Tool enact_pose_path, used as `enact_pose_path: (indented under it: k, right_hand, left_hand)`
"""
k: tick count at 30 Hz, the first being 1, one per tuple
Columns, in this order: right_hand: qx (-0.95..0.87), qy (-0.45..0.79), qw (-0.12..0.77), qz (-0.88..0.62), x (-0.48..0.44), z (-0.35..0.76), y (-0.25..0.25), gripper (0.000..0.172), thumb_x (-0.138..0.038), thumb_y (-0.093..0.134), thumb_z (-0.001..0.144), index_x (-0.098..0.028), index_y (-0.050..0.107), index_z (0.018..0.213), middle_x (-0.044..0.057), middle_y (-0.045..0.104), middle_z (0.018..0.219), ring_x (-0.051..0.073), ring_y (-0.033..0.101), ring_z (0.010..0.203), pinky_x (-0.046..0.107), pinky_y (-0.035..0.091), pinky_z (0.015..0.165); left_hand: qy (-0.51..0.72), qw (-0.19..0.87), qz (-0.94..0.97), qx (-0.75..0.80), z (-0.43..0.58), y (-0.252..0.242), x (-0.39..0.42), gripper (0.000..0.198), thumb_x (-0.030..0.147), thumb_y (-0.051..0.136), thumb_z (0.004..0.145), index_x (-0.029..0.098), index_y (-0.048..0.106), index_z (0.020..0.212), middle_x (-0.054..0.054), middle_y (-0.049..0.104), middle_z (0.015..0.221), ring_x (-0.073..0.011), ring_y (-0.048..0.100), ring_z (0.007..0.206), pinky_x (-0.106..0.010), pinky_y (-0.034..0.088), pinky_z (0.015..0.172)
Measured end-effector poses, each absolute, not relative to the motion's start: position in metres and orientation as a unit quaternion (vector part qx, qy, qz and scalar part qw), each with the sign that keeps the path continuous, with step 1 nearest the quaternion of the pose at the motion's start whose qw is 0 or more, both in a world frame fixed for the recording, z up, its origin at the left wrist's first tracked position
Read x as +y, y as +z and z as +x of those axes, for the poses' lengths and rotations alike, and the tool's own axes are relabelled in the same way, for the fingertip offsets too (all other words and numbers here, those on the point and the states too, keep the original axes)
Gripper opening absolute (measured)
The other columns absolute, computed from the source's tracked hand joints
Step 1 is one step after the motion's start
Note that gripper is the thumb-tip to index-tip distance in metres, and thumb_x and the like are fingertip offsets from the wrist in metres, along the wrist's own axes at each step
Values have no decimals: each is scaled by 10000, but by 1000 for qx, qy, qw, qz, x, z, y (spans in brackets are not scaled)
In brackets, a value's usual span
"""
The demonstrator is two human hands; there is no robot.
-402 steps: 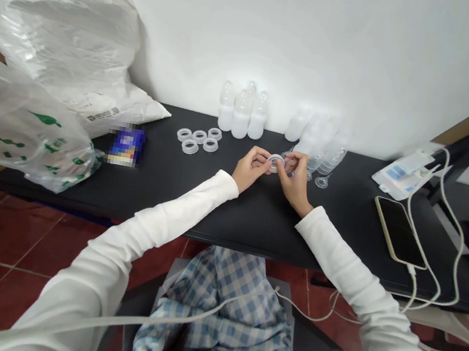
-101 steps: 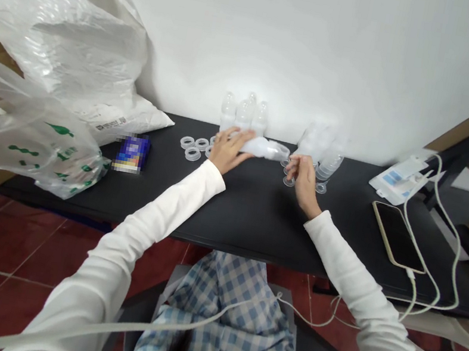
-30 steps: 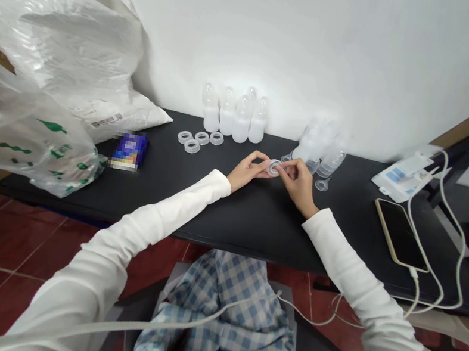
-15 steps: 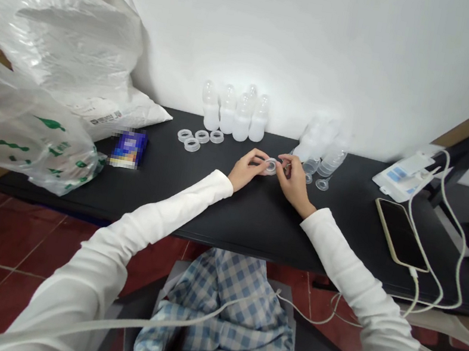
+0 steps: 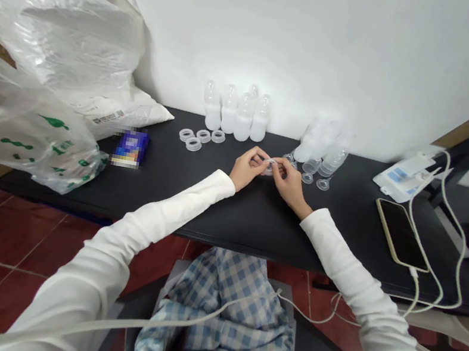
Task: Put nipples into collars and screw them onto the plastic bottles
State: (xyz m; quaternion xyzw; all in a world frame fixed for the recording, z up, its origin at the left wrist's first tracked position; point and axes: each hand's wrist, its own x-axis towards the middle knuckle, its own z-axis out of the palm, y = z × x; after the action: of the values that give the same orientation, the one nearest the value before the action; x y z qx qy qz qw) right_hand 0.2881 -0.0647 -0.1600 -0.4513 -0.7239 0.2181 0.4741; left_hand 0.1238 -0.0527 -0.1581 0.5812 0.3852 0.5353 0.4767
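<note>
My left hand and my right hand meet above the black table top. Their fingertips pinch a clear plastic bottle collar ring, which the fingers mostly hide. Whether anything sits inside the ring I cannot tell. Behind my left hand stand several milky plastic baby bottles, and three loose collar rings lie to their front left. Just beyond my right hand are clear silicone teats and a cluster of translucent bottles.
A white wall rises behind the table. Large plastic bags and a blurred blue packet sit at the left. A smartphone, white cable and white device are at the right.
Both hands have drawn closer together, and their fingers now cover more of the ring. The white item held earlier is gone, and another bottle stands at the group's left end.
</note>
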Motion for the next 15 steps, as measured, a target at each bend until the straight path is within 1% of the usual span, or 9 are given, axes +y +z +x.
enact_pose_path:
  k: [7, 10, 13, 15]
  right_hand:
    - [-691, 249, 511, -446, -63, 282, -166, 434, -651, 583, 916, -222, 646, 922, 18, 647, 771, 151, 576, 670, 310, 494, 659]
    - [-678, 259, 519, -451, -61, 281, -169, 418, -641, 600, 907, -226, 647, 924, 5, 634, 750, 146, 565, 655, 306, 488, 645]
    - [-672, 264, 523, -454, -59, 281, -173, 413, -635, 613, 902, -225, 644, 940, -5, 631, 733, 143, 571, 650, 304, 495, 648]
    - [-670, 270, 518, -457, -58, 282, -174, 419, -638, 617, 899, -222, 639, 946, -8, 628, 721, 142, 574, 646, 305, 501, 649]
  left_hand:
    - [533, 475, 578, 395, 124, -155, -53, 211, 281, 823, 773, 180, 650, 841, 69, 562, 634, -79, 629, 551, -199, 501, 572]
    - [534, 464, 576, 409, 125, -153, -55, 199, 273, 824, 774, 183, 654, 826, 74, 540, 601, -81, 618, 537, -197, 488, 554]
    - [534, 471, 565, 418, 126, -156, -54, 182, 262, 813, 789, 180, 661, 846, 69, 545, 626, -88, 621, 537, -215, 503, 563]
    - [530, 489, 554, 415, 127, -159, -52, 187, 264, 810, 796, 174, 665, 872, 57, 570, 666, -94, 632, 564, -233, 526, 596]
